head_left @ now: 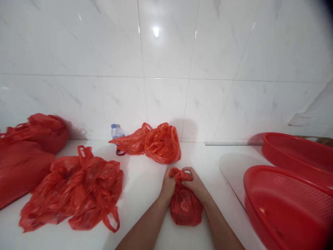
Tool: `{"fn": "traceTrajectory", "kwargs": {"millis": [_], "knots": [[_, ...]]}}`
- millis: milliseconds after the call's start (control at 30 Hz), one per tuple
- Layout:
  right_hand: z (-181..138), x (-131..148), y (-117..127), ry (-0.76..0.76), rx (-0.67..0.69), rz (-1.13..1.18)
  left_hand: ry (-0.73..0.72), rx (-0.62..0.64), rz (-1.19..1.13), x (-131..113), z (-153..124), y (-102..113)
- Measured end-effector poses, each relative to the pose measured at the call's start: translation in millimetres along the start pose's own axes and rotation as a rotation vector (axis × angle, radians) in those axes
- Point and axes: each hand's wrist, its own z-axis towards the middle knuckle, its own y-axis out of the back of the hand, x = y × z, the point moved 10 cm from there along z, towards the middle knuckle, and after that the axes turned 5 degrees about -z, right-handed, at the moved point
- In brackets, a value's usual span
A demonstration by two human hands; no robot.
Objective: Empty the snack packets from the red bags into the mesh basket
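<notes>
A filled red plastic bag [186, 206] stands on the white counter between my forearms, its gathered neck twisted at the top. My left hand [168, 183] grips the left side of that neck. On the other side, my right hand [196, 183] has its fingers curled round the bag's top. What fills the bag is hidden by the plastic, apart from a paler round patch showing through. Just beyond my hands sits an opened-out red bag [163, 144] of crumpled plastic against the wall side.
Several knotted red bags [80, 191] lie in a heap at left, beside big full red sacks [26, 163]. A clear bottle with a blue cap [114, 131] stands near the tiled wall [166, 100]. Two red plastic baskets [291, 177] [293, 147] occupy the right side.
</notes>
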Motion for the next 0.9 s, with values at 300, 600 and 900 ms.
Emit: {"fn": "traceTrajectory", "kwargs": {"millis": [300, 600, 900], "knots": [[2, 19, 11, 0.125, -0.204, -0.493, -0.15, 0.038, 0.162, -19, -4, -4], [-6, 14, 38, 0.088, -0.426, -0.503, -0.154, 0.239, 0.302, -20, -18, -30], [0, 1, 27, 0.003, -0.118, -0.034, -0.224, 0.204, 0.42, -22, -17, -27]]}}
